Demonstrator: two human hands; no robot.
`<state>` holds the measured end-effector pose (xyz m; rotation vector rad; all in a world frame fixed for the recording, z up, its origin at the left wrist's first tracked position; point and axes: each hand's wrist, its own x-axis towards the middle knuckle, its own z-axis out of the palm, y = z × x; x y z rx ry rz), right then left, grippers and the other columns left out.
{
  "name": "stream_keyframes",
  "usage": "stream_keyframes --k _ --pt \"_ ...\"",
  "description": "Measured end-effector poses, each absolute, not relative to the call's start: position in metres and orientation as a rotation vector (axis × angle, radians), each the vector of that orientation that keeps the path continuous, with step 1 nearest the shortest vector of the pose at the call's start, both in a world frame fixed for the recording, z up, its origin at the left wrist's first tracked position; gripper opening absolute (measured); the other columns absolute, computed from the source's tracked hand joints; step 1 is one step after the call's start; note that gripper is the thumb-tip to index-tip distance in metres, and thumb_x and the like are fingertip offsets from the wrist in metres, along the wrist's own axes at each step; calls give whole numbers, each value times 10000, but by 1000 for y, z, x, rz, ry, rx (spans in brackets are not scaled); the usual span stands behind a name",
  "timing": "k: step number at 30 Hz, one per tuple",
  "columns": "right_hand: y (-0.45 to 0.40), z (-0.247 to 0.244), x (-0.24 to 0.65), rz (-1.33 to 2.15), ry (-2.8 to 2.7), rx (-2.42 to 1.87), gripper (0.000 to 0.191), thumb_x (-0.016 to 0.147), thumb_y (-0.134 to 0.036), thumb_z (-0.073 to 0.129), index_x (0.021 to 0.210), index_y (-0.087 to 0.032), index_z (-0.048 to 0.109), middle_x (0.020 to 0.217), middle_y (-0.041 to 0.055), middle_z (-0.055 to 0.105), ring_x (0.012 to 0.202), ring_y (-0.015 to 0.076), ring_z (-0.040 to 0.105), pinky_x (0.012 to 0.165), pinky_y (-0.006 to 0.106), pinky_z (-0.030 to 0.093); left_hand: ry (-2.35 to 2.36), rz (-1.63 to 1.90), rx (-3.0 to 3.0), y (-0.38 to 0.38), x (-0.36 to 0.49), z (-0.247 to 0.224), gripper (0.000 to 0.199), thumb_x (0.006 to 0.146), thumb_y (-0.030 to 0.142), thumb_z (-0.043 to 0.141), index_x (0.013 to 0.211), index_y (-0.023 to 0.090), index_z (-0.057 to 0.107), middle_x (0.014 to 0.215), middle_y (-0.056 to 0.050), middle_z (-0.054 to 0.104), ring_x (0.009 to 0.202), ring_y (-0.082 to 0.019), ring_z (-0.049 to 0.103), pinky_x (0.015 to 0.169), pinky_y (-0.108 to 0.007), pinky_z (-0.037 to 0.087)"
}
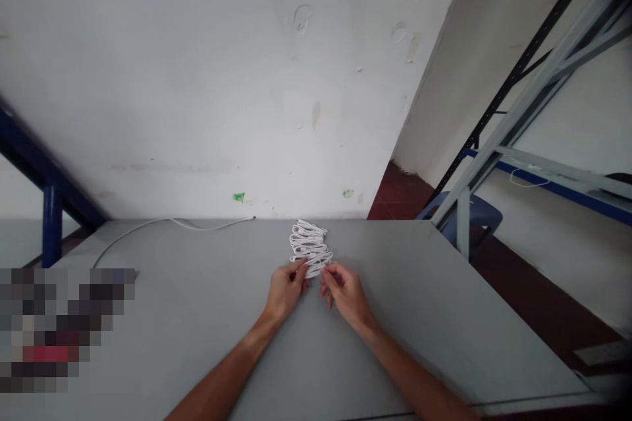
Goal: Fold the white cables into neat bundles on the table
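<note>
Several bundles of coiled white cable (309,237) lie in a row, one in front of another, against the far edge of the grey table. At the near end of that row, the closest cable bundle (316,268) lies between my two hands. My left hand (288,286) is closed in a pinch at its left end. On the opposite end, the thumb and index finger of my right hand (344,287) pinch together, with the other fingers curled below. The fingers partly hide both ends of this bundle.
A loose white cable (190,227) runs along the table's (197,316) back left. Behind stands a white wall (247,92). Blue metal posts (52,223) are on the left; a grey metal frame (463,223) and a blue plastic chair (476,217) are on the right. The lower left is pixelated.
</note>
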<state>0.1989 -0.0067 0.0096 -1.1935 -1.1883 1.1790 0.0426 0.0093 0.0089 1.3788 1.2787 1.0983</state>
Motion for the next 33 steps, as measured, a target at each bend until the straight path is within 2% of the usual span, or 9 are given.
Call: stream_keyframes --k 4,8,12,15,18,23,27,30,33 --pt "-8 5 195 1215 -1238 -1170 369 835 -584 650 809 -222 580 529 -53 621 380 109 537 324 192 378 1262 1091 1389 8 45 8 563 883 544 555 1162 94 745 539 19 578 485 -137 489 538 -265 394" --pt "-7 3 195 1140 -1297 -1174 374 851 -587 639 780 -224 580 538 -56 613 347 86 470 332 200 361 1226 1099 1437 6 46 10 524 891 528 554 1117 103 760 532 20 563 489 -138 485 539 -264 396" --pt "-5 3 198 1012 -1324 -1180 374 846 -581 652 745 -227 586 560 -47 595 404 109 517 368 221 386 1189 1083 1447 2 48 14 507 902 525 553 1137 124 756 538 18 579 483 -141 496 531 -260 400" --pt "-4 2 200 953 -1364 -1171 340 877 -542 631 759 -225 598 601 -33 606 450 119 543 424 237 419 1133 1057 1496 0 50 17 444 914 513 553 1018 144 776 587 -4 627 527 -146 538 553 -254 418" --pt "-2 2 201 898 -1395 -1158 298 896 -502 614 794 -222 612 659 -19 622 526 134 575 492 249 451 1077 1054 1538 -2 51 18 399 912 493 574 900 142 764 727 -49 707 649 -168 618 633 -258 469" --pt "-3 5 200 816 -1436 -1161 253 915 -441 595 789 -224 625 751 6 631 664 159 609 607 264 483 1108 1090 1522 -5 53 18 410 939 474 542 1080 136 726 912 -93 760 789 -208 688 739 -297 533" --pt "-6 4 199 694 -1427 -1185 261 911 -442 603 787 -226 679 858 32 617 762 178 606 701 288 509 1152 1149 1481 -5 52 14 465 944 444 549 1310 162 602 991 -92 775 817 -210 712 794 -328 564" --pt "-6 -1 200 665 -1369 -1227 264 885 -475 638 828 -232 721 950 57 630 843 202 620 782 322 531 1177 1153 1470 -5 54 12 438 927 446 566 1246 157 648 1093 -119 764 880 -222 717 817 -332 571" --pt "-4 -5 203 646 -1342 -1263 248 865 -470 668 844 -233 738 953 64 657 869 217 629 821 340 530 1141 1137 1446 -6 56 12 395 921 432 561 1160 146 693 1112 -120 759 908 -224 714 830 -322 568"
